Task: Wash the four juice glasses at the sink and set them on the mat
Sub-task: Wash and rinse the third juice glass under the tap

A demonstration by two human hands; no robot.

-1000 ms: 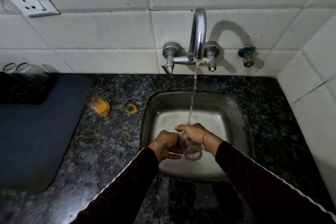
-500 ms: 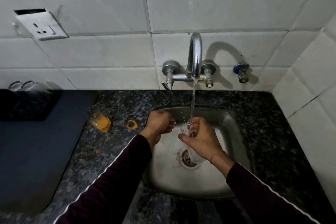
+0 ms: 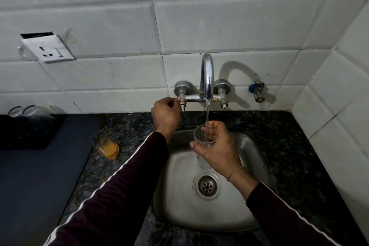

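My right hand (image 3: 218, 151) grips a clear juice glass (image 3: 201, 147) upright over the steel sink (image 3: 249, 201), under a thin stream of water from the chrome tap (image 3: 207, 78). My left hand (image 3: 166, 116) is closed on the tap's left valve handle (image 3: 182, 104). A glass with orange juice residue (image 3: 106, 146) stands on the counter left of the sink. Two clear glasses (image 3: 23, 111) sit upside down at the far left on the dark mat (image 3: 30, 175).
The speckled dark stone counter (image 3: 289, 146) surrounds the sink. A dark cloth block (image 3: 26, 132) lies under the two glasses. A wall socket (image 3: 48, 49) is on the tiles at left, a small blue valve (image 3: 256, 90) right of the tap, and a tiled side wall at right.
My left hand left the glass and rose to the tap's left handle. My right hand lifted the glass upright under the stream. The camera tilted up.
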